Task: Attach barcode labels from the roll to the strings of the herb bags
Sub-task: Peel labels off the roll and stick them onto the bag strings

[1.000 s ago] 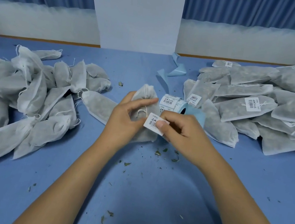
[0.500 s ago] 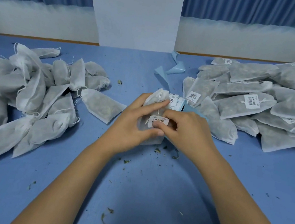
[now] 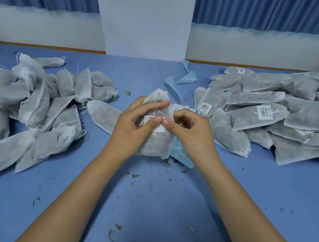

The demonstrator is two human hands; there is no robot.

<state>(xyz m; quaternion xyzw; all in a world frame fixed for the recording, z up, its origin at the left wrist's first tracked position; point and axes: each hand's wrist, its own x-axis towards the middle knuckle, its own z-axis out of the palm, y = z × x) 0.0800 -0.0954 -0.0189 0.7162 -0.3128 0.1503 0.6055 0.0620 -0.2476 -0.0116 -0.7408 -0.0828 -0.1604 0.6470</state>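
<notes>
Bags without labels (image 3: pixel 34 103) lie heaped on the worktop's (image 3: pixel 142 210) left. At centre the left hand (image 3: pixel 135 125) grips one herb bag (image 3: pixel 155 143) upright, thumb on the barcode label (image 3: pixel 158 129) at its string (image 3: pixel 154 108). The right hand (image 3: pixel 192 131) pinches the label's other side. The bag seems light, soft and squashy, and the label thin and sticky, so it is best held by its edges. Labelled bags (image 3: pixel 277 121) pile up at the right.

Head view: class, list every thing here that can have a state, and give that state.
Bag: gripped by the left hand, neck up.
Label: pinched over the bag's string by the right hand and the left thumb.
Left pile: bags show no labels.
Right pile: several bags show labels.
Roll: mostly hidden behind the bag.
Backing strip: loose on the table.
</notes>
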